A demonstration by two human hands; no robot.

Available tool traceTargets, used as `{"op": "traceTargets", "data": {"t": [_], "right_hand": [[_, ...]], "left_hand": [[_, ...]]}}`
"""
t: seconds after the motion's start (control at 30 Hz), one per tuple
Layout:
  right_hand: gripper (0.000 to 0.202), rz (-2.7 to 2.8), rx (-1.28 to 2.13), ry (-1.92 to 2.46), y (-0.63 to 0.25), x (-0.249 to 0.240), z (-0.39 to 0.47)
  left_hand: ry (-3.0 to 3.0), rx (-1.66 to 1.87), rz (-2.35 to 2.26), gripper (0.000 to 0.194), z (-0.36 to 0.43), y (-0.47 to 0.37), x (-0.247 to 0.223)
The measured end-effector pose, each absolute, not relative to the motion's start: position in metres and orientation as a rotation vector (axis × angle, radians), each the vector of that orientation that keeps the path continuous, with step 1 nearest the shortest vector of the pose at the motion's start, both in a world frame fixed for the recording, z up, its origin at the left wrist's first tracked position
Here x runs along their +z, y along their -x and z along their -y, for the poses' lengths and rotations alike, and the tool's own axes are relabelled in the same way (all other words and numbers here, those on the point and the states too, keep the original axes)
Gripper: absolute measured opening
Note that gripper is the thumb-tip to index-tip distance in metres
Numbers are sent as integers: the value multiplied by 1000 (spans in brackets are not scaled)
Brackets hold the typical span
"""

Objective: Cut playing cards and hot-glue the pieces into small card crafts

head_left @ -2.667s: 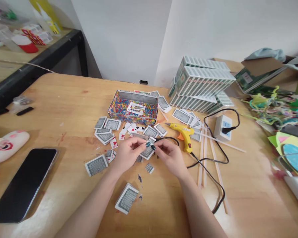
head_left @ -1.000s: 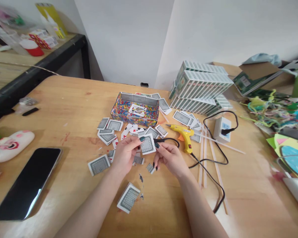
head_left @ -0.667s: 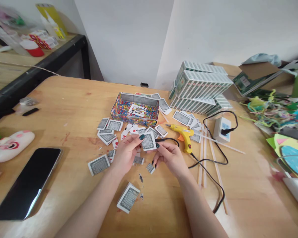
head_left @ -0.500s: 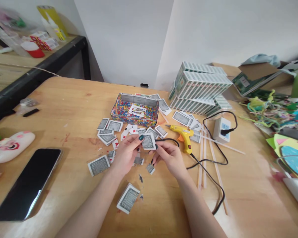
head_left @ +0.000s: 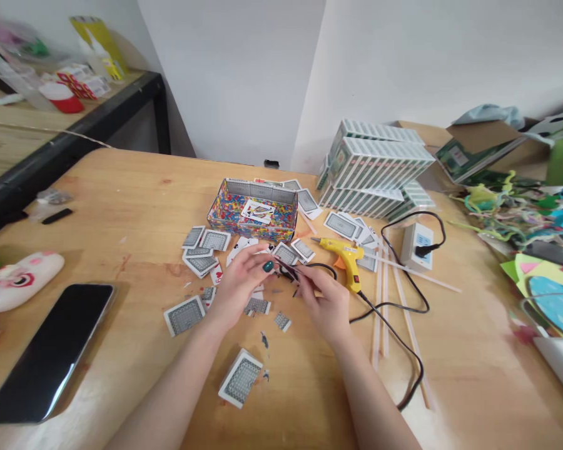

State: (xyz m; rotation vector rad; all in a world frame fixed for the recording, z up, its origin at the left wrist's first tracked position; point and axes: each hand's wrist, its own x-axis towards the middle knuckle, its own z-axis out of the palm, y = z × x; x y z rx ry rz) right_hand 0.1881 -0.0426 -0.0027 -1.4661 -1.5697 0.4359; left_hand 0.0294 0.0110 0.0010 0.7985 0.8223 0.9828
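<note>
Between my two hands a playing card (head_left: 284,265) is tilted almost edge-on. My left hand (head_left: 244,278) pinches its left end between thumb and fingers. At the other end my right hand (head_left: 324,301) has its fingers closed on the card. Something dark shows just under the card, too blurred to name. Below the hands lie a small cut piece of card (head_left: 282,322) and dark scraps (head_left: 264,340). A deck of cards (head_left: 241,378) rests nearer to me. Beyond the hands stands an open box (head_left: 214,215) lined with card backs, with a face card (head_left: 258,211) inside.
A yellow glue gun (head_left: 347,253) lies right of my hands, its black cord running to a white power strip (head_left: 416,247). Glue sticks (head_left: 403,306) lie beside it. Stacked card packs (head_left: 380,162) stand behind. A phone (head_left: 51,353) and a loose card (head_left: 184,315) lie left.
The card has turned from showing its patterned back to nearly edge-on. My right hand has risen away from the small cut piece, which now lies on the table.
</note>
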Motion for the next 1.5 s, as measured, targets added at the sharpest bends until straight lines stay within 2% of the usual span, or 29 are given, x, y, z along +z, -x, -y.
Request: {"op": "traceTargets", "data": {"t": [0.2, 0.5, 0.7, 0.8, 0.97, 1.33, 1.5], "right_hand": [[19, 1782, 193, 1466, -188, -3, 42], [19, 1550, 324, 1568, -195, 4, 40], [29, 1167, -237, 2058, -243, -5, 34], [43, 1194, -313, 2200, -257, -17, 31], [57, 1148, -265, 2398, -254, -31, 28], [42, 1057, -34, 2446, -255, -22, 25], [32, 997, 135, 2217, -253, -10, 28]], "left_hand": [[-760, 933, -897, 41, -11, -31, -1], [-651, 1014, -894, 31, -12, -33, 1], [-624, 1097, -866, 33, -13, -31, -2], [-608, 1131, -856, 33, -14, -31, -2], [-601, 1153, -877, 33, -14, -31, 0], [-538, 1233, -888, 35, -18, -28, -1], [-490, 1242, -867, 34, -17, -28, 1]]}}
